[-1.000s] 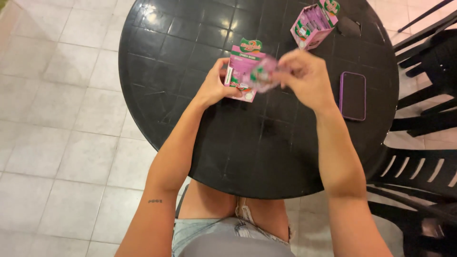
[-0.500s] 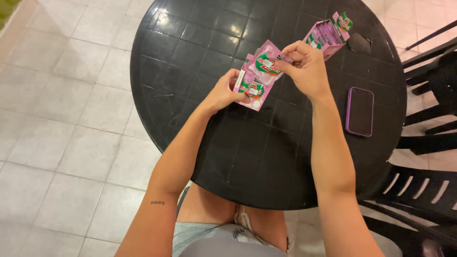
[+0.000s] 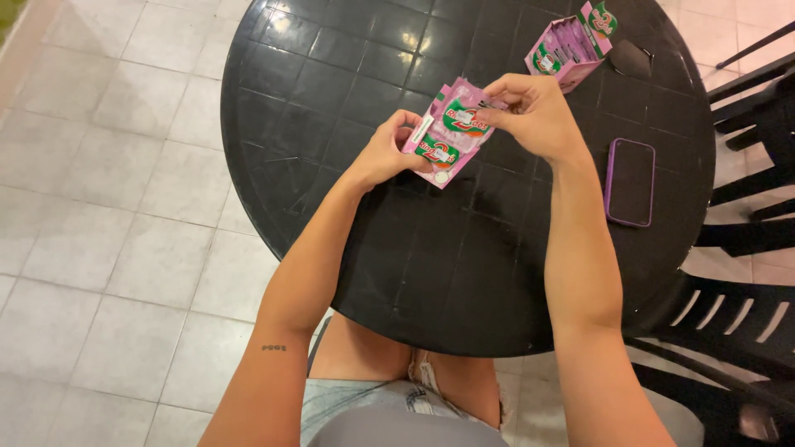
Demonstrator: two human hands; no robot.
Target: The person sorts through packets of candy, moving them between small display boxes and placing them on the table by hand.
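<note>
Both hands pinch the stack of pink glossy sachets [image 3: 447,136] over the round black plastic table [image 3: 397,248], toward its far edge: left hand [image 3: 389,153] clamps the lower end, right hand [image 3: 530,112] nips the top one. I'd peel slowly, keeping the left grip firm.

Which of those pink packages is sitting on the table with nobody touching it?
The open pink box at the table's far edge, beside the right hand. The other pink packets are gripped by both hands, the left hand underneath.

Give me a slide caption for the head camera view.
Both hands, left and right, hold pink sachets over a round black table.
</note>
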